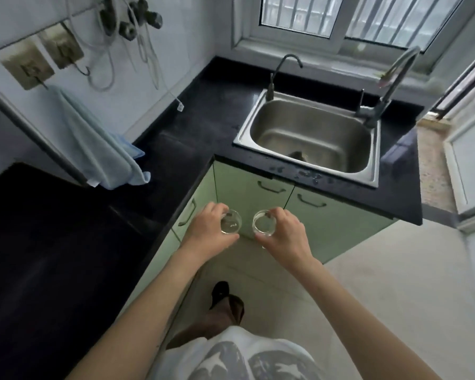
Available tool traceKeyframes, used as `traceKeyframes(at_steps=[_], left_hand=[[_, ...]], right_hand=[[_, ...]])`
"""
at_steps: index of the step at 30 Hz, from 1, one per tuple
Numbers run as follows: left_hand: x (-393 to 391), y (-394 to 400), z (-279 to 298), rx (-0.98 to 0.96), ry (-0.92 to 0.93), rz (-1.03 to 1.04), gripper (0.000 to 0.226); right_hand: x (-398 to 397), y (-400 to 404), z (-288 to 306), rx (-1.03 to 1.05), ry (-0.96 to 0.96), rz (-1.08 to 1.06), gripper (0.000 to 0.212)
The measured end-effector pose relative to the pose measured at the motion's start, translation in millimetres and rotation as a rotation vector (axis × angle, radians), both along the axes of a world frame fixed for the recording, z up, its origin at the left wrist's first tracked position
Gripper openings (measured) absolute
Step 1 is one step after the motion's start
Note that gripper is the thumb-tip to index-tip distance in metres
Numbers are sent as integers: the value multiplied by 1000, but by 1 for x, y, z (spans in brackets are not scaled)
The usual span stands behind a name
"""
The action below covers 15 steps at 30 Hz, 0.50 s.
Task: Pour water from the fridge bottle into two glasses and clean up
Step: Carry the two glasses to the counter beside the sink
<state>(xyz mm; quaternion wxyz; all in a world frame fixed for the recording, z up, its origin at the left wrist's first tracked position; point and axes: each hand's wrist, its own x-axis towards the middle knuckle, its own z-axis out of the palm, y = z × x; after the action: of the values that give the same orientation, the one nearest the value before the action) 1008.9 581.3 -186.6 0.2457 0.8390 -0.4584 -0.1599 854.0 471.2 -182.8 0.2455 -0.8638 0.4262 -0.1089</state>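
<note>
Now each hand carries one glass, both held in the air over the floor in front of the green cabinets, short of the counter. The left hand (207, 229) has its fingers and thumb curled round the left glass (231, 222); the right hand (284, 233) grips the right glass (264, 224) the same way. The two glasses sit just beside each other, upright, rims open to the camera. Each seems to hold a little water at the bottom, though how much I cannot tell.

From the glasses, the sink (309, 134) lies at about 1 o'clock, with drops of water on the counter (192, 127) at its near edge. A blue cloth (102, 149) hangs at about 10 o'clock.

No bottle is in view. My guess is that pouring is done and this is the clean-up: the glasses look bound for the sink, to be emptied or rinsed. Left would be putting them away and wiping the wet counter.
</note>
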Motion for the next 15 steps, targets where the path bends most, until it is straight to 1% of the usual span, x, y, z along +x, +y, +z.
traceKeyframes(at_steps=[3, 10, 15], left_hand=[[24, -37, -2, -9, -4, -79, 55], [81, -121, 8, -35, -7, -247, 55], [107, -172, 19, -64, -19, -315, 51]], right_hand=[[18, -27, -4, 14, 14, -76, 44], [62, -82, 2, -12, -22, -248, 41], [86, -121, 13, 18, -41, -329, 43]])
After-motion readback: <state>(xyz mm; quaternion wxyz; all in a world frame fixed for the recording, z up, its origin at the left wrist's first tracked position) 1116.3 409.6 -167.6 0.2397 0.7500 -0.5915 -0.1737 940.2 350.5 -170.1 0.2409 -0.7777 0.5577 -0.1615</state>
